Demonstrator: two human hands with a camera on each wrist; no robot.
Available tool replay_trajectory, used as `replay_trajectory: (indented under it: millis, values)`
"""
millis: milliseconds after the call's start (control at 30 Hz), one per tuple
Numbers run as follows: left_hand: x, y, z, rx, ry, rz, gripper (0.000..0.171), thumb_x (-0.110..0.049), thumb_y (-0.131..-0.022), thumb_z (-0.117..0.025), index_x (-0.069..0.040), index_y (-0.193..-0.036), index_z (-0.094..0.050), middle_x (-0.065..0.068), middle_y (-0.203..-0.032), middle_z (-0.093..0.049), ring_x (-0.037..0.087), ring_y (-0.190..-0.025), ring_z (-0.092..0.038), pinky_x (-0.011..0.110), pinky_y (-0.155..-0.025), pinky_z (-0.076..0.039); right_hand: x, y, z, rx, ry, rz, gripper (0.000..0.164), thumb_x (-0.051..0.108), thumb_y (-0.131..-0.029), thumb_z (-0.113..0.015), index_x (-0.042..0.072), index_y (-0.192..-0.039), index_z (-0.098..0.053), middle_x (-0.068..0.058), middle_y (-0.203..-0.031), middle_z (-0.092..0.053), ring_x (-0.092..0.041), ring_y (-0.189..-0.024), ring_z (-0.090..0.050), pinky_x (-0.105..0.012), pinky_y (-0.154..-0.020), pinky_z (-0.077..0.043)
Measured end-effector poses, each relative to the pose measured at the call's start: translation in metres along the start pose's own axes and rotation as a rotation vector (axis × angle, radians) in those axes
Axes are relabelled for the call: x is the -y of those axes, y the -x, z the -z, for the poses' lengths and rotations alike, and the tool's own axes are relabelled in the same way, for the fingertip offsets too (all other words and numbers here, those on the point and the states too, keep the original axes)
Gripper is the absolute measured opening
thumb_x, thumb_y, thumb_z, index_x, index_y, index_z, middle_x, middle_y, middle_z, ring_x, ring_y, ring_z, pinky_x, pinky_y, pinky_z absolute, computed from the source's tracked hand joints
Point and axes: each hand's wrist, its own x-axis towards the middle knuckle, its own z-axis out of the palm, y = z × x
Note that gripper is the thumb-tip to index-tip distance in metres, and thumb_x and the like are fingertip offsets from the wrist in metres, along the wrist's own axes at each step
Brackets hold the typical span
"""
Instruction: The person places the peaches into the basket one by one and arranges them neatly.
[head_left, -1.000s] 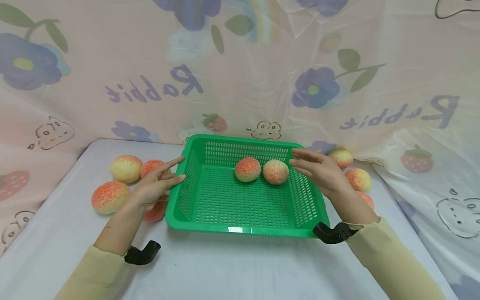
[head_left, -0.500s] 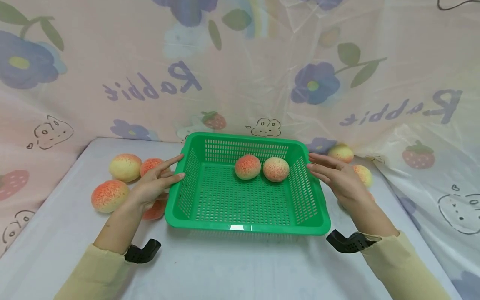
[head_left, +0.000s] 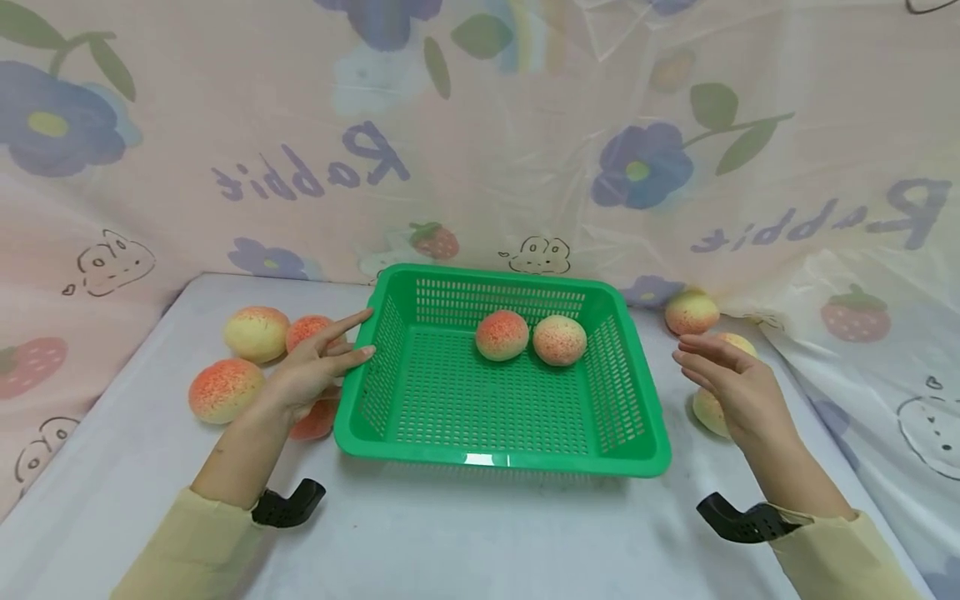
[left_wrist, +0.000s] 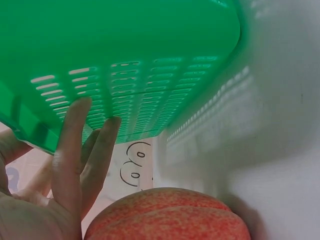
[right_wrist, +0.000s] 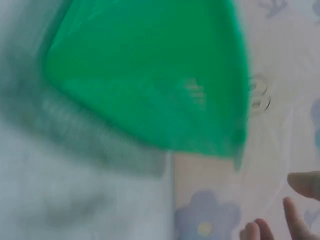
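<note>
Green slotted basket (head_left: 570, 466), one, standing on the bench (head_left: 480, 542) with two peaches (head_left: 502, 336) inside: my left hand (head_left: 303, 375), fingers straight and spread, touches its left rim and outer wall. My right hand (head_left: 738, 392), fingers loosely extended, is apart from the basket's right side, near several loose peaches (head_left: 692, 312). Backdrop cloth (head_left: 480, 167), floral, printed "Rabbit" twice in purple lettering, mirror-reversed.

Behind the white tabletop (head_left: 480, 542), you face a pale pink printed curtain (head_left: 480, 183), which also flanks the tabletop's left and right sides. On it you see mirrored "Rabbit" lettering (head_left: 345, 175), purple flowers (head_left: 652, 158), strawberries (head_left: 855, 317) and line-drawn rabbit faces (head_left: 543, 260), with a rainbow (head_left: 531, 33) high above the tabletop's far edge.
</note>
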Motion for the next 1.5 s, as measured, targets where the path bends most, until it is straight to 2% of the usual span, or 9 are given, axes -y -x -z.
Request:
replay_trajectory:
  millis: [433, 533, 667, 867, 967, 1100, 1167, 1367, 1500]
  values:
    - [0.000, 0.000, -0.001, 0.000, -0.004, 0.007, 0.066, -0.024, -0.097, -0.058, -0.031, -0.153, -0.024, -0.003, -0.084, -0.022, 0.002, -0.068, -0.053, 0.023, -0.066, -0.052, -0.023, -0.003, 0.041, -0.321, 0.056, -0.135, 0.023, 0.026, -0.082, -0.078, 0.029, -0.103, -0.070, 0.024, -0.096, -0.059, 0.003, -0.094, -0.047, -0.017, -0.101, -0.023]
    - [0.001, 0.000, 0.000, 0.008, 0.002, 0.007, 0.066, -0.024, -0.098, -0.057, -0.030, -0.153, -0.023, 0.012, -0.118, -0.041, 0.003, -0.074, -0.060, 0.025, -0.070, -0.055, -0.025, -0.005, 0.047, -0.339, -0.007, -0.111, 0.018, 0.019, -0.082, -0.077, 0.026, -0.097, -0.073, 0.023, -0.090, -0.063, 0.003, -0.092, -0.049, -0.014, -0.098, -0.028]
    - [0.000, 0.001, 0.001, 0.019, -0.002, 0.007, 0.066, -0.023, -0.098, -0.057, -0.030, -0.154, -0.022, 0.026, -0.157, -0.002, 0.005, -0.080, -0.066, 0.026, -0.073, -0.056, -0.028, -0.005, 0.053, -0.373, -0.020, -0.118, 0.017, 0.017, -0.081, -0.078, 0.025, -0.095, -0.074, 0.021, -0.087, -0.063, 0.002, -0.089, -0.050, -0.012, -0.082, -0.036]
    - [0.000, 0.002, 0.001, 0.019, -0.006, 0.009, 0.066, -0.024, -0.098, -0.056, -0.030, -0.154, -0.022, 0.026, -0.157, -0.002, 0.006, -0.078, -0.066, 0.025, -0.071, -0.056, -0.035, -0.008, 0.057, -0.445, 0.178, -0.242, 0.036, 0.029, -0.085, -0.074, 0.032, -0.119, -0.065, 0.019, -0.110, -0.058, -0.008, -0.124, -0.038, -0.035, -0.118, -0.013]
    - [0.000, 0.001, 0.001, 0.010, -0.009, 0.013, 0.065, -0.024, -0.098, -0.056, -0.031, -0.153, -0.023, 0.022, -0.131, -0.038, 0.004, -0.072, -0.062, 0.024, -0.069, -0.054, -0.041, -0.011, 0.059, -0.433, 0.254, -0.293, 0.058, 0.034, -0.087, -0.071, 0.033, -0.140, -0.048, 0.000, -0.146, -0.040, -0.019, -0.144, -0.018, -0.046, -0.120, -0.005]
    - [0.000, 0.000, 0.001, 0.005, -0.009, 0.017, 0.065, -0.025, -0.098, -0.057, -0.032, -0.153, -0.023, 0.014, -0.117, -0.041, 0.004, -0.071, -0.060, 0.024, -0.069, -0.054, -0.050, -0.014, 0.064, -0.413, 0.250, -0.311, 0.076, 0.037, -0.085, -0.073, 0.029, -0.149, -0.034, -0.002, -0.161, -0.014, -0.023, -0.147, -0.007, -0.045, -0.120, -0.004]
    - [0.000, 0.001, 0.001, 0.006, -0.009, 0.017, 0.065, -0.025, -0.098, -0.057, -0.032, -0.153, -0.023, 0.021, -0.135, -0.034, 0.003, -0.072, -0.061, 0.024, -0.069, -0.054, -0.054, -0.016, 0.067, -0.413, 0.249, -0.317, 0.079, 0.040, -0.083, -0.074, 0.031, -0.150, -0.033, -0.001, -0.161, -0.013, -0.023, -0.147, -0.007, -0.044, -0.120, -0.004]
    - [0.000, 0.001, 0.000, 0.003, -0.018, 0.014, 0.064, -0.025, -0.098, -0.057, -0.032, -0.153, -0.024, 0.014, -0.113, -0.040, 0.002, -0.064, -0.051, 0.022, -0.064, -0.049, -0.062, -0.019, 0.073, -0.417, 0.246, -0.345, 0.080, 0.044, -0.081, -0.074, 0.038, -0.148, -0.031, -0.001, -0.159, -0.017, -0.019, -0.144, -0.016, -0.041, -0.119, -0.016]
    - [0.000, 0.002, 0.001, 0.020, -0.011, 0.010, 0.065, -0.025, -0.098, -0.056, -0.031, -0.153, -0.022, 0.022, -0.157, -0.006, 0.003, -0.073, -0.060, 0.025, -0.071, -0.054, -0.065, -0.015, 0.073, -0.362, 0.280, -0.384, 0.086, 0.041, -0.082, -0.074, 0.032, -0.152, -0.025, -0.005, -0.140, -0.036, -0.012, -0.117, -0.044, -0.021, -0.091, -0.046]
